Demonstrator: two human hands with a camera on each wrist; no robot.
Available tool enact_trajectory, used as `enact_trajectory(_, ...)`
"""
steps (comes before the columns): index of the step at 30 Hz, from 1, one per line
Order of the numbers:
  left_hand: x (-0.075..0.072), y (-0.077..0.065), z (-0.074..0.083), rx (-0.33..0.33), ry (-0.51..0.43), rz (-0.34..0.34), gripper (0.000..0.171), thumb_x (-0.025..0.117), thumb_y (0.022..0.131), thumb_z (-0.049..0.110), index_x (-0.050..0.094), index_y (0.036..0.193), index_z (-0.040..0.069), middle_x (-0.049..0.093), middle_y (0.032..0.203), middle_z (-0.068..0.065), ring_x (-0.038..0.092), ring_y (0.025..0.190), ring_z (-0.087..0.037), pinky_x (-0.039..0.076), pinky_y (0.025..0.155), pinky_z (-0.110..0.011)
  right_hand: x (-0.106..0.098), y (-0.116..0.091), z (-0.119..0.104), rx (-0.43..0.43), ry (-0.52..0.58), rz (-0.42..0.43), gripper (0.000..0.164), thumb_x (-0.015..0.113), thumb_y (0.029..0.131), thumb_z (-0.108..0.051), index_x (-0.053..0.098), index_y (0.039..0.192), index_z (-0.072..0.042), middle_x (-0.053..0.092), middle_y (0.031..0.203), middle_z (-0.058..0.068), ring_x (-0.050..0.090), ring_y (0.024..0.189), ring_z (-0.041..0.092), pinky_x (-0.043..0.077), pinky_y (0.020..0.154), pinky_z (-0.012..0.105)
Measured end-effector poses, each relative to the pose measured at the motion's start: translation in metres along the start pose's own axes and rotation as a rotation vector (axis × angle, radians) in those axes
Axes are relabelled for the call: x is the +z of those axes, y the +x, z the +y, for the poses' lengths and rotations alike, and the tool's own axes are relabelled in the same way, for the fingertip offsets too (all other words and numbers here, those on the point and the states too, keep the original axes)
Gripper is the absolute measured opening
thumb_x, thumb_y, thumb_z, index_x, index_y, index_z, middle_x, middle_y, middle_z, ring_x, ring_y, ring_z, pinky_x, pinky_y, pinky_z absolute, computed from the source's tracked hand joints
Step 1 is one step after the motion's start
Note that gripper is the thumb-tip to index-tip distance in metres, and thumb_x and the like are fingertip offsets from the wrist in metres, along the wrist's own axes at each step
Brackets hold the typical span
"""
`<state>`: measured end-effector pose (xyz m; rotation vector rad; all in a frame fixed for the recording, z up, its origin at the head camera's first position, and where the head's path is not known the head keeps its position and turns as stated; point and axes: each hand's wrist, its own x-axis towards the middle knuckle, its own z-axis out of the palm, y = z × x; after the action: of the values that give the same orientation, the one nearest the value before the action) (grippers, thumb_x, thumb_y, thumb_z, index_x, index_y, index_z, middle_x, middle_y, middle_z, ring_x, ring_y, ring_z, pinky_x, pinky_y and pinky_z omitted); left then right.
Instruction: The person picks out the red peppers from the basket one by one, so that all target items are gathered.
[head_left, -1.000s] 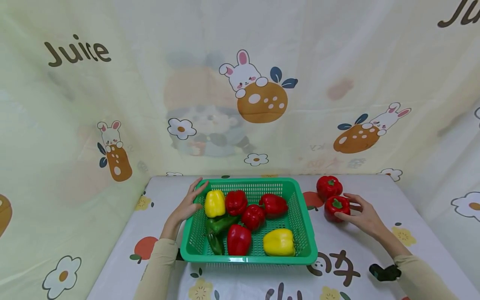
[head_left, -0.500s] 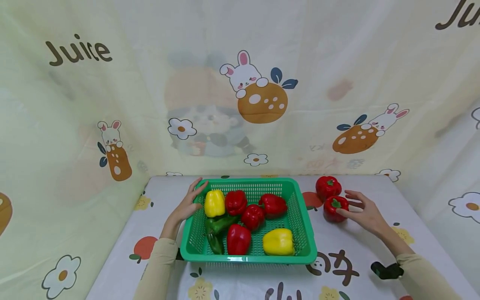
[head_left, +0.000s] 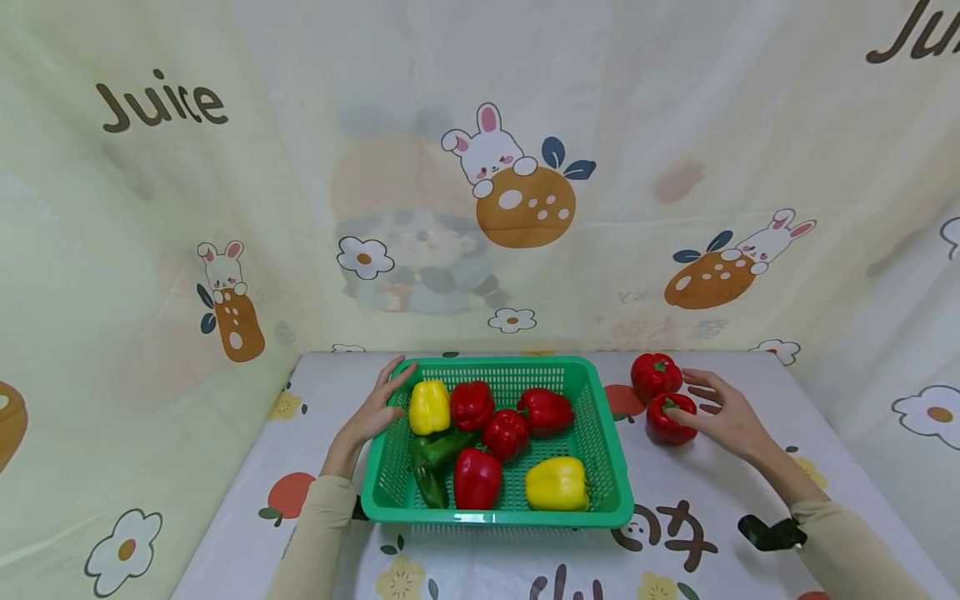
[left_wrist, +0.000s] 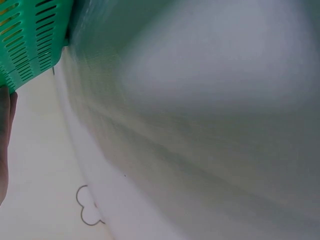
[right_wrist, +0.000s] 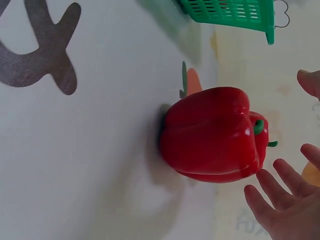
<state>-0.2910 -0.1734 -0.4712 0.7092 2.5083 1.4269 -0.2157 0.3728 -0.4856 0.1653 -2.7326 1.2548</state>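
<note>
A green plastic basket [head_left: 495, 518] stands on the table, holding several red bell peppers [head_left: 477, 481], yellow bell peppers [head_left: 557, 485] and green peppers [head_left: 442, 450]. My left hand [head_left: 369, 417] rests at its left rim, fingers extended; the left wrist view catches only a strip of that hand [left_wrist: 5, 135] by the basket's wall [left_wrist: 37, 42]. To the right of the basket, two more red bell peppers stand close together, one in front [head_left: 667, 423] and one behind [head_left: 657, 375]. My right hand [head_left: 731, 417] hovers at the front pepper, fingers spread; the right wrist view shows the fingers apart from this pepper [right_wrist: 210, 135].
A patterned cloth covers the table [head_left: 585, 558], and a printed curtain [head_left: 420, 183] hangs behind and along both sides. A black device [head_left: 771, 533] sits at the right wrist. The basket's right rim [head_left: 617, 442] lies between the basket's peppers and the two outside.
My right hand's fingers have lifted and shifted slightly toward the back, with the thumb now over the front pepper's top. The left hand, basket and peppers stay in place.
</note>
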Motion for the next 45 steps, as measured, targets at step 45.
enact_trajectory(45, 0.006, 0.007, -0.022, 0.000, -0.019, 0.041, 0.083, 0.048, 0.076, -0.017, 0.025, 0.154, -0.001, -0.004, 0.163, -0.017, -0.007, 0.147, -0.044, 0.013, 0.107, -0.073, 0.061, 0.043, -0.095, -0.211, 0.117, -0.138, 0.076, 0.078, 0.084, -0.027, 0.041, 0.147, -0.010, 0.045, 0.146, 0.019, 0.047, 0.128, 0.045, 0.043, 0.095, 0.062)
